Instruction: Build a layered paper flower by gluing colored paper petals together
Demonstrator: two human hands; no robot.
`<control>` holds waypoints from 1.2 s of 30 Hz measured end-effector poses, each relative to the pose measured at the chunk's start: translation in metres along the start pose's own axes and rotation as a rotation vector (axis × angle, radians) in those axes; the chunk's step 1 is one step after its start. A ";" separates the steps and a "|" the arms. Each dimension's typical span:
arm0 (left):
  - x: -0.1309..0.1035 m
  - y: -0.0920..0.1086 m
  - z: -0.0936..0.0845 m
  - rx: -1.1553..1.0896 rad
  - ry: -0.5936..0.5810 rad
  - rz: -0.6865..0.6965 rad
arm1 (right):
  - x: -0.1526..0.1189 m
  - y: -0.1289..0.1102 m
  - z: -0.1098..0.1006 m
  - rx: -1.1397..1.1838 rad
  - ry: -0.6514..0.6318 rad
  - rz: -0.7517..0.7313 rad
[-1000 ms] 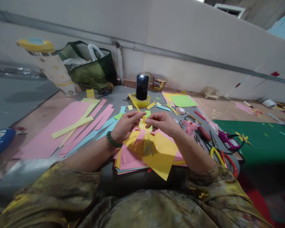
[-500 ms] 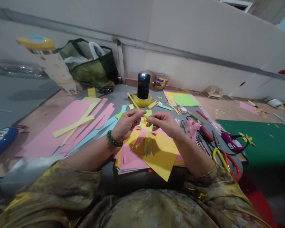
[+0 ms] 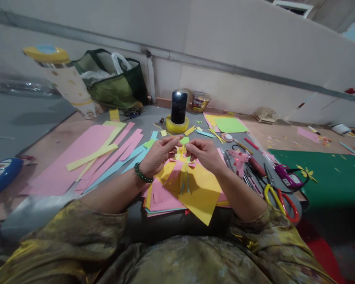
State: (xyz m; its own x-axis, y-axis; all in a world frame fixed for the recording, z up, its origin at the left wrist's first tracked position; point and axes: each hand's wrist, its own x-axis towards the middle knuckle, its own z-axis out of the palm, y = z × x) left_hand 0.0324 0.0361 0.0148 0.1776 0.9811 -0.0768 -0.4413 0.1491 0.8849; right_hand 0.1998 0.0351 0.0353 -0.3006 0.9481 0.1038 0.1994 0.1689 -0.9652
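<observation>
Long pink sheets [image 3: 73, 157] and blue and yellow strips cover the grey table [image 3: 153, 114] on the left, a green mat [image 3: 322, 177] lies off to the right, and a green bag [image 3: 112, 85] and a tall patterned tube [image 3: 66, 85] stand against the back wall; a stack of coloured paper [image 3: 192, 193] sits at the near edge, right under the wrists. Glue gun [image 3: 239, 157] and scissors [image 3: 279, 199] crowd the right side, and a phone [image 3: 179, 106] stands upright in a yellow tape roll [image 3: 176, 126] just beyond the hands; bare table shows only around that roll. Above the stack, the left hand [image 3: 158, 156] and right hand [image 3: 203, 154] meet, fingertips pinched together on a small yellow paper strip [image 3: 181, 150] between them.
</observation>
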 end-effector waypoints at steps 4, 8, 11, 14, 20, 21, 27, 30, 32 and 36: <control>-0.002 -0.002 0.001 0.060 -0.030 -0.028 | -0.001 0.004 0.002 -0.129 0.116 -0.123; -0.002 -0.002 0.000 0.173 -0.033 0.060 | -0.002 0.007 0.003 -0.184 0.105 -0.111; -0.001 -0.001 -0.001 0.250 -0.034 0.133 | -0.001 0.008 0.002 -0.153 0.077 -0.070; 0.001 -0.001 -0.001 0.276 -0.063 0.109 | 0.000 0.007 0.000 -0.115 0.036 -0.043; 0.002 -0.002 -0.002 0.293 -0.080 0.047 | 0.000 0.008 -0.002 -0.093 0.024 -0.002; 0.002 -0.002 -0.003 0.295 -0.084 0.039 | 0.000 0.008 -0.002 -0.095 0.026 -0.002; 0.002 -0.001 -0.003 0.264 -0.110 0.005 | -0.002 0.009 0.000 -0.213 0.043 -0.063; 0.001 -0.001 -0.004 0.254 -0.132 -0.010 | -0.005 0.008 0.001 -0.351 0.055 -0.132; 0.001 0.000 -0.005 0.251 -0.141 -0.019 | -0.005 0.007 0.001 -0.452 0.076 -0.198; 0.001 0.001 -0.006 0.273 -0.152 -0.032 | -0.005 0.009 0.002 -0.552 0.092 -0.256</control>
State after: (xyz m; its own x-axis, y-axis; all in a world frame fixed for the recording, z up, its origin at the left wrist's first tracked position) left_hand 0.0265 0.0383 0.0128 0.3265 0.9436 -0.0551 -0.1842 0.1207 0.9755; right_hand 0.2015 0.0312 0.0259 -0.3261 0.8743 0.3596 0.5928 0.4854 -0.6426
